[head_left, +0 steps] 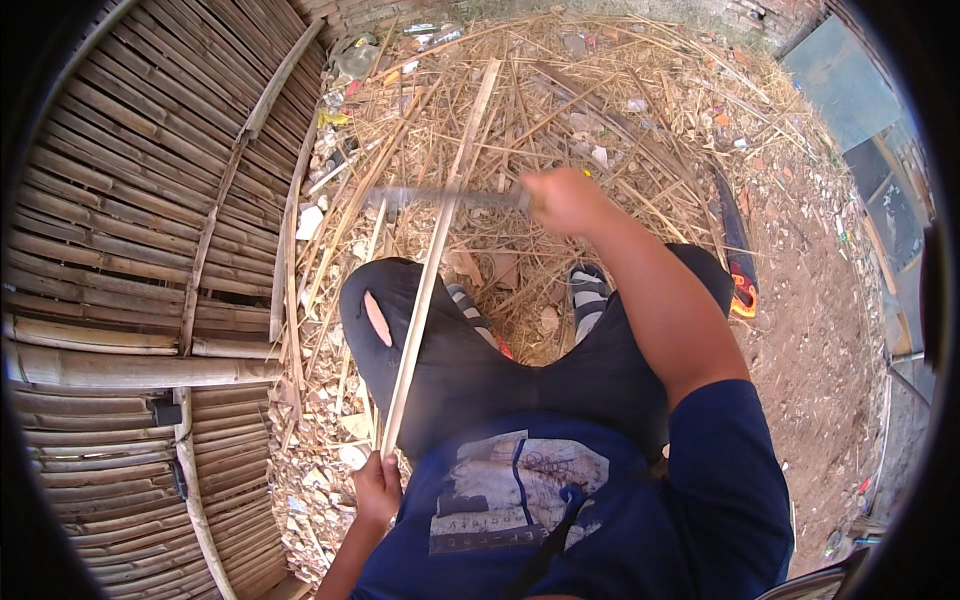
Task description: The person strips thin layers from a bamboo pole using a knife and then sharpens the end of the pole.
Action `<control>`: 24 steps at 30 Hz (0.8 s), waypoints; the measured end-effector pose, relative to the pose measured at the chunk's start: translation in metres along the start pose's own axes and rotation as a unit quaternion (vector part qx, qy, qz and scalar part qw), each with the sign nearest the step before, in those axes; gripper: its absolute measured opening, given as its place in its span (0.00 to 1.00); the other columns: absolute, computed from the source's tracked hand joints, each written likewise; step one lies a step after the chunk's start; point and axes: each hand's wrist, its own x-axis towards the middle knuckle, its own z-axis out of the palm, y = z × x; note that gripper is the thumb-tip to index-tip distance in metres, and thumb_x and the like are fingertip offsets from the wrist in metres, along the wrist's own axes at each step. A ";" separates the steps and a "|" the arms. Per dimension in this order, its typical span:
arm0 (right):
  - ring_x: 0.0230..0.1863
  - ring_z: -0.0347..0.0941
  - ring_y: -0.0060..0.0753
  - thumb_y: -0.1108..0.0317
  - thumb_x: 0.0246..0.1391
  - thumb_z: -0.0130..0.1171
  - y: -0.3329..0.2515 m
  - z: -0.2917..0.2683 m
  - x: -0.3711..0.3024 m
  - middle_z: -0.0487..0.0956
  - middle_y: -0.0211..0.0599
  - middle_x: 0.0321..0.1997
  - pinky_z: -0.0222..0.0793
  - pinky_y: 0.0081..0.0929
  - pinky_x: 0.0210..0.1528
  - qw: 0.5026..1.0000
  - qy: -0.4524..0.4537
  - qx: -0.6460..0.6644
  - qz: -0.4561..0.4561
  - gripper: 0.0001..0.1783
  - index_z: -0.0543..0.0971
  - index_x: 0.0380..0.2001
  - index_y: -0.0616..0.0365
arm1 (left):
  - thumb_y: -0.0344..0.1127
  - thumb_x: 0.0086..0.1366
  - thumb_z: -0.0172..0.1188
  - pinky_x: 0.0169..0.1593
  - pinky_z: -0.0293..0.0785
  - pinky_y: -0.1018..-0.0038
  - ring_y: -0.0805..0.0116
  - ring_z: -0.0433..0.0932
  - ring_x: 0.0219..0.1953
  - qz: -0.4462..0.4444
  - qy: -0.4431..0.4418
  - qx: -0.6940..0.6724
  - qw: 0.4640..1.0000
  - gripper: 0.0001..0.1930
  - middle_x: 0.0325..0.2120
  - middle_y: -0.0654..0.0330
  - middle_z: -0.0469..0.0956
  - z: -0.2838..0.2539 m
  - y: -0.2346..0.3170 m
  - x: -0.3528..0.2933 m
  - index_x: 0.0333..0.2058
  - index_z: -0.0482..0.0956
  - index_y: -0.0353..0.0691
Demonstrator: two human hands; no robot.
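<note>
A long pale bamboo strip [428,275] slants across my left thigh, its far end above the littered ground. My left hand [377,487] is closed round the strip's near end, beside my hip. My right hand [567,198] is closed on the handle of a large knife [408,197], held out ahead of my knees. The blade points left and crosses the strip's far half. Motion smears it, so I cannot tell whether its edge touches the strip.
Bamboo scraps and shavings [620,130] cover the ground ahead. A hand saw [738,240] with an orange-and-black handle lies right of my knee. A bamboo slat wall [140,200] stands close on the left; bluish panels [845,85] lean at the far right. Bare dirt [810,370] lies to the right.
</note>
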 end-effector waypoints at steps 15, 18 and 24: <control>0.30 0.81 0.47 0.71 0.47 0.63 0.001 0.000 0.000 0.81 0.39 0.26 0.77 0.44 0.35 0.997 0.042 0.047 0.037 0.11 0.79 0.36 0.49 | 0.36 0.71 0.54 0.25 0.68 0.55 0.44 0.75 0.18 0.037 0.087 0.094 0.991 0.11 0.14 0.48 0.73 0.005 0.010 0.000 0.31 0.75 0.35; 0.30 0.81 0.44 0.71 0.48 0.63 0.022 -0.010 0.005 0.81 0.38 0.26 0.78 0.43 0.35 0.974 0.119 0.116 0.151 0.12 0.80 0.38 0.49 | 0.36 0.71 0.55 0.24 0.68 0.55 0.45 0.74 0.18 0.043 0.089 0.082 0.992 0.11 0.14 0.49 0.73 0.002 0.009 0.002 0.31 0.75 0.34; 0.29 0.81 0.43 0.70 0.49 0.64 -0.035 -0.015 -0.006 0.81 0.37 0.26 0.77 0.42 0.34 0.998 -0.007 0.001 -0.057 0.11 0.78 0.37 0.49 | 0.38 0.72 0.55 0.24 0.67 0.61 0.54 0.73 0.16 0.040 0.064 0.066 0.995 0.13 0.14 0.51 0.72 0.008 -0.008 0.004 0.32 0.74 0.34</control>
